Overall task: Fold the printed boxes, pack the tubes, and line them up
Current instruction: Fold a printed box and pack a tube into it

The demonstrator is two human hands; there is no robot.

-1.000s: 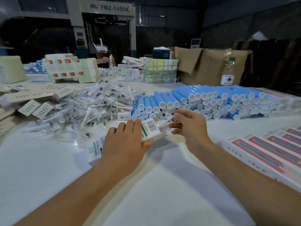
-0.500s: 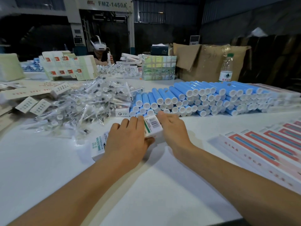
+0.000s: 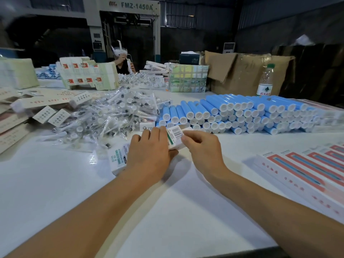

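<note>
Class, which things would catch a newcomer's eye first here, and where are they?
The stack of blue tubes lies at the back right of the white table. At the middle, the left hand and right hand hold a printed box.

Tubes (image 3: 242, 112) behind box (image 3: 175, 136), bagged brush heads (image 3: 111, 116) left, on table (image 3: 55, 183).

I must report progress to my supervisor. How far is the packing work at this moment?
Done: a row of packed boxes lies lined up at the right. In hand: the left hand holds a printed box while the right hand works at its barcode end. Left: a large stack of blue tubes is not yet packed.
</note>
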